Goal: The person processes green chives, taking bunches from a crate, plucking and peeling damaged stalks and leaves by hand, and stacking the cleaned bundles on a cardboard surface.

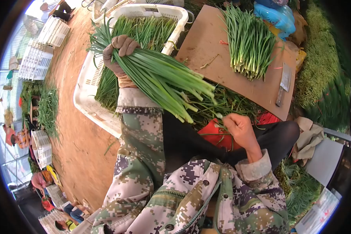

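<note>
My left hand [121,50], in a brown glove, is wrapped round a bunch of long green leafy stalks [160,74]. Their pale cut ends point to the lower right, over my lap. Below and right of those ends, my bare right hand [239,128] is closed in a pinch, with a small pale-green bit of stalk [219,116] at its fingertips. A second bundle of stalks [249,43] lies on a brown board [206,50]. A knife [283,84] rests near the board's right edge.
White crates [85,87] full of green stalks stand at the upper left. A red cloth or bag [214,136] is by my lap. Loose stalks lie under the board's near edge. Blue plastic [277,17] is at the top right. Other people sit far left among crates.
</note>
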